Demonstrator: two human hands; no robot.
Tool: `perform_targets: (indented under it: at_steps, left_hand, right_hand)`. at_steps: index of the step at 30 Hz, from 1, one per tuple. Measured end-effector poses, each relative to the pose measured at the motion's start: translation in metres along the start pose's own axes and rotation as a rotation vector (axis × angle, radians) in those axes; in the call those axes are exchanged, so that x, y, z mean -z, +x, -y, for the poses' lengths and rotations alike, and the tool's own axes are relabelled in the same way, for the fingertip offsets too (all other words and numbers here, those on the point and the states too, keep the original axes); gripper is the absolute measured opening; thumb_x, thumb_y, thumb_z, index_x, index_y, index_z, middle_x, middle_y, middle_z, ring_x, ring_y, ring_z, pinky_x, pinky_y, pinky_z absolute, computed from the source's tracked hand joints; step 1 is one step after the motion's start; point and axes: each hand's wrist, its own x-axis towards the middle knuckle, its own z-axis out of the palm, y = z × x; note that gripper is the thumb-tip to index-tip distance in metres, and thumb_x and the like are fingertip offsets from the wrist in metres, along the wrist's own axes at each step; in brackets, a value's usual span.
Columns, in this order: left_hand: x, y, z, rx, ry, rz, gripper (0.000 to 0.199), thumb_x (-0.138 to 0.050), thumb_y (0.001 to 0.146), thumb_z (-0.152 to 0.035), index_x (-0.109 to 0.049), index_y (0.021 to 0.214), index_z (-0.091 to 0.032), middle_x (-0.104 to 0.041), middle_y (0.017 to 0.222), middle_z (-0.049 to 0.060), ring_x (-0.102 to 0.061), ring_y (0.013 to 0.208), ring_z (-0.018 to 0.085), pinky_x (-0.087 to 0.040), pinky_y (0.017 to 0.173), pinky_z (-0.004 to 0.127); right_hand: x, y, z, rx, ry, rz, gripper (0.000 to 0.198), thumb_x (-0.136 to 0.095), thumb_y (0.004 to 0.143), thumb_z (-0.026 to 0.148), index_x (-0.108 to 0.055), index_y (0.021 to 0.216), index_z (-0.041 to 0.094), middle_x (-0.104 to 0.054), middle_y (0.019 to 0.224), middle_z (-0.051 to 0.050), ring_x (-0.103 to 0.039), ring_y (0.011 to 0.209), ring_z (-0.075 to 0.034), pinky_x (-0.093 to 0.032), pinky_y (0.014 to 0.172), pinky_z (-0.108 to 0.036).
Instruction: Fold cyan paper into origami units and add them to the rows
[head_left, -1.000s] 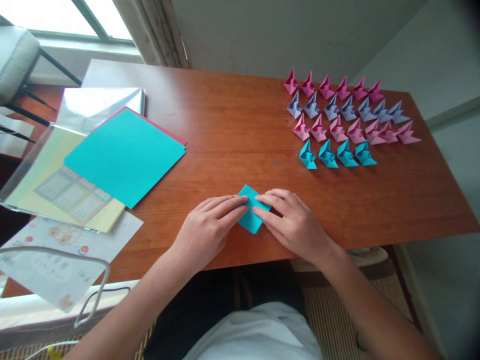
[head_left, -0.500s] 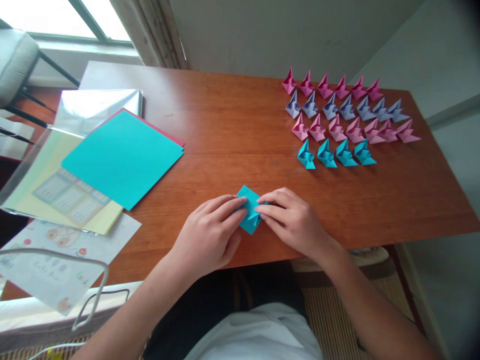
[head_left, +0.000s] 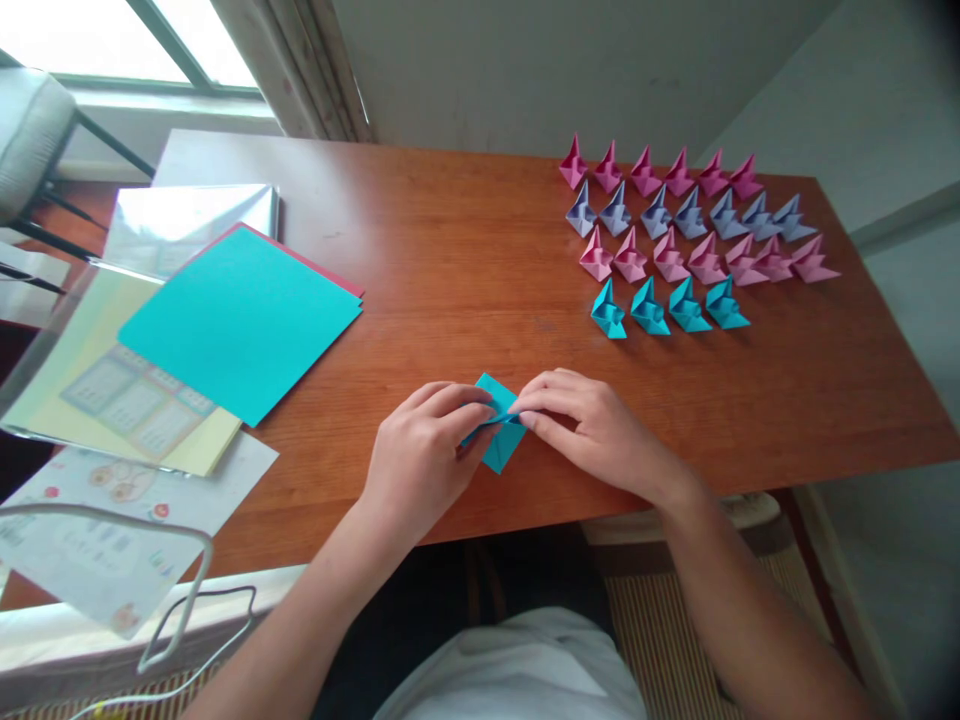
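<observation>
A small folded square of turquoise origami paper lies near the table's front edge, turned corner-up, with a flap standing up across its middle. My left hand pinches the left end of this flap between thumb and fingers. On the other side, my right hand pinches the flap's right end with its fingertips. Part of the paper is hidden under my left fingers. Beyond my right hand stand several finished turquoise origami pieces in a row, pointed at the top.
Behind them are rows of light pink, lilac and magenta origami pieces. At left, a stack of turquoise paper sheets overlaps a clear sleeve with yellow paper. A grey bent tube rises at the front left.
The flap, flatter before, now stands raised across the middle of the paper. My left fingers have closed into a pinch on it. The view has shifted slightly.
</observation>
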Motion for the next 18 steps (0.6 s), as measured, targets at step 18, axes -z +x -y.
perform_targets:
  at_steps: [18]
  left_hand:
    - [0.000, -0.001, -0.001, 0.007, -0.002, 0.041, 0.013, -0.064, 0.095, -0.028, -0.073, 0.087, -0.022, -0.077, 0.106, 0.004, -0.069, 0.095, 0.021, -0.057, 0.083, 0.033]
  right_hand:
    - [-0.014, -0.009, -0.014, 0.038, -0.188, -0.101, 0.011, -0.063, 0.098, 0.022, -0.074, 0.098, 0.024, -0.068, 0.091, -0.004, -0.061, 0.091, -0.020, -0.053, 0.083, -0.036]
